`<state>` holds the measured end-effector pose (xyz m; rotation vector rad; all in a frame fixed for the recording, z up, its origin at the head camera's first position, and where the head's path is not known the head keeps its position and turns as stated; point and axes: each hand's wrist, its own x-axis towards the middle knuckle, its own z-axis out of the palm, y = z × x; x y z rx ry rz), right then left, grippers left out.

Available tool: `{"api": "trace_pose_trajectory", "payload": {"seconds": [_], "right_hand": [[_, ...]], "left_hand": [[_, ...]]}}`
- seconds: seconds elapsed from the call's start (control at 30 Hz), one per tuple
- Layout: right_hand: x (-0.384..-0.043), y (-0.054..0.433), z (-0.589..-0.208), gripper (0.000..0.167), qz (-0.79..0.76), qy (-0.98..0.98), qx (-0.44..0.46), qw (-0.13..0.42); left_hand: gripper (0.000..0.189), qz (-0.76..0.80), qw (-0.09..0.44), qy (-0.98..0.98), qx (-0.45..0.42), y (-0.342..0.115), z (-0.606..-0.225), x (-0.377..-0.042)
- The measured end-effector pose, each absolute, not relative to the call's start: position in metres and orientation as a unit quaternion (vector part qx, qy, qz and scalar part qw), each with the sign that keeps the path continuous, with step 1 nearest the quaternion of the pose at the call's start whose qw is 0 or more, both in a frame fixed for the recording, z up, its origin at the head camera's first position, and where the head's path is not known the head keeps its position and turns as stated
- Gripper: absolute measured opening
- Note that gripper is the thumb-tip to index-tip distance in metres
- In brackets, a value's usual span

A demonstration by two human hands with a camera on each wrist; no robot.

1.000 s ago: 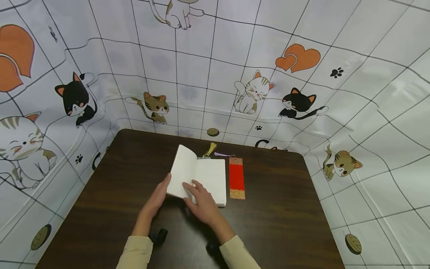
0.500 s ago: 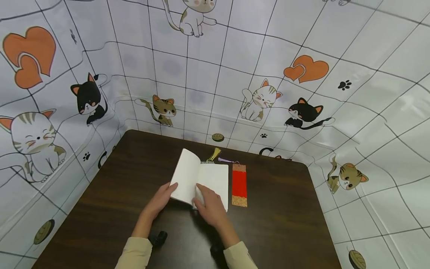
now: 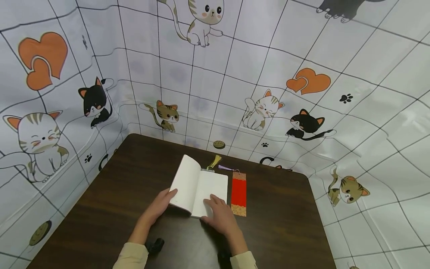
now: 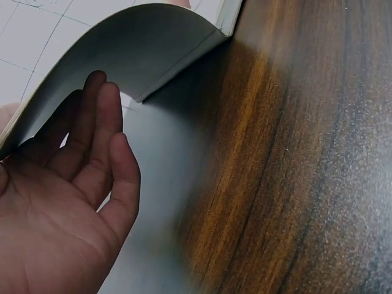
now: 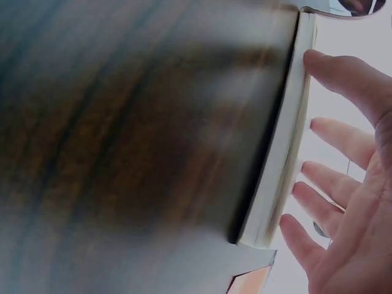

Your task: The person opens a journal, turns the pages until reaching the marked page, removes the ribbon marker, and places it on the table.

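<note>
An open notebook [image 3: 212, 185] with blank white pages lies on the brown table, its left side raised and bowed. My left hand [image 3: 159, 205] grips that raised side by its outer edge, thumb over the page. Seen from the left wrist, the fingers [image 4: 110, 116] extend beneath the dark underside of the cover [image 4: 165, 46]. My right hand [image 3: 221, 216] rests at the lower part of the right page, fingers spread. From the right wrist, its thumb touches the notebook's thick page edge [image 5: 282, 147]. Right of the notebook lies a red bookmark [image 3: 239, 189] with gold ends.
A purple tassel [image 3: 226, 168] extends from the red bookmark's top. Behind the notebook, a yellow tassel [image 3: 214, 161] hangs off a silvery piece [image 3: 209, 170] partly hidden by the pages. The dark wooden table [image 3: 282, 213] meets a cat-patterned white wall covering [image 3: 201, 86].
My right hand has moved right, from the inner fold onto the right page. My left hand keeps its grip on the raised side. The head view has shifted slightly.
</note>
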<state>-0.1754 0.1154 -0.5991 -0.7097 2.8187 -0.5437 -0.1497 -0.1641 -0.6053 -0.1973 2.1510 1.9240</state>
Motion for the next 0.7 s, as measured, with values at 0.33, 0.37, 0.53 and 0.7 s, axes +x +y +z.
{"api": "trace_pose_trajectory", "payload": {"seconds": [0.33,0.37,0.53,0.7], "right_hand": [[-0.176,0.1188,-0.5932,0.045,-0.176,0.942,-0.263,0.111],[-0.1747,0.1193,-0.594,0.043,-0.17,0.942,-0.267,0.108],[-0.1684,0.1215,-0.5988,0.041,-0.152,0.943,-0.283,0.084],[-0.171,0.1223,-0.5975,0.043,-0.135,0.945,-0.292,0.056]], "left_hand": [[0.071,0.659,0.13,0.737,-0.076,-0.1669,-0.6104,-0.1491],[0.07,0.66,0.132,0.736,-0.078,-0.1667,-0.61,-0.1482],[0.069,0.659,0.136,0.735,-0.082,-0.1664,-0.6101,-0.1462],[0.069,0.659,0.129,0.737,-0.075,-0.1666,-0.6085,-0.1508]]}}
